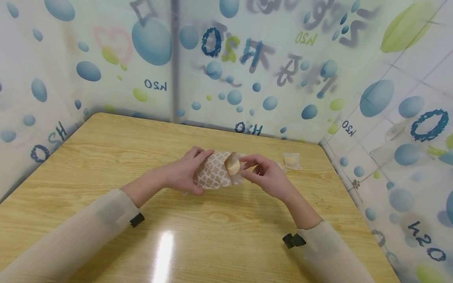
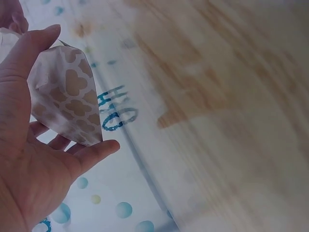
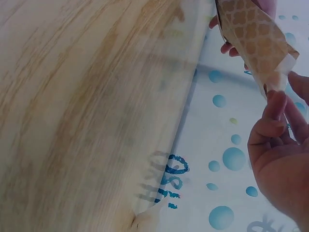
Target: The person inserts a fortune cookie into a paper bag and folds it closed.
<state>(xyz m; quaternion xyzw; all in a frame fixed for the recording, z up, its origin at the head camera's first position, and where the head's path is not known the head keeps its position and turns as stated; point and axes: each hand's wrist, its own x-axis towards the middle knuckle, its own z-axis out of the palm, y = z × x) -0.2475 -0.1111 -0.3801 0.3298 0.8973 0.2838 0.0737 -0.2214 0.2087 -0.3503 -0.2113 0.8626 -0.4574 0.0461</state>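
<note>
Behind the wood-grain table (image 1: 219, 236) rises a pale backdrop (image 1: 186, 87) with blue drops (image 1: 152, 41).

A: We log a tan bag (image 1: 213, 171), white lattice print, held sideways in the left hand (image 1: 182, 173), its mouth open toward the right hand (image 1: 267, 177).

B: We note a pale, clear-wrapped item (image 1: 234, 167) partly out of that mouth, pinched by the right fingertips.

The bag (image 1: 213, 172) is above the table (image 1: 219, 239), the left hand (image 1: 182, 173) at its left end and the right hand (image 1: 267, 177) at its right. A packet (image 1: 234, 166) sits in the bag's right end. Farther right, beyond the right hand, a second packet (image 1: 291, 160) lies on the table; the wall (image 1: 198, 84) stands behind.
</note>
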